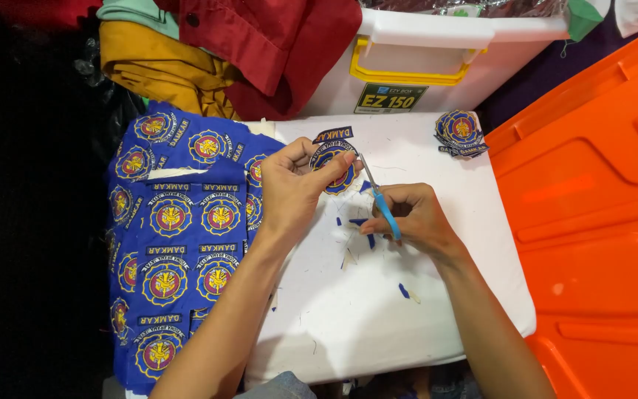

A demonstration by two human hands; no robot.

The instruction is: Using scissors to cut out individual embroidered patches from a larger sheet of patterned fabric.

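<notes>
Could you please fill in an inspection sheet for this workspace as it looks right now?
Surface: white board, dotted with blue scraps and threads.
Job's things: round patch in left hand; blue-handled scissors in right hand, blades at the patch's edge.
Clutter: blue sheet of uncut patches hanging off the left side; pile of cut patches at the far right corner.
Grippers: both hands bare, each gripping.
Cables: nothing seen.
Surroundings: orange plastic panel on the right; white box with yellow latch behind; red and yellow clothes behind.
</notes>
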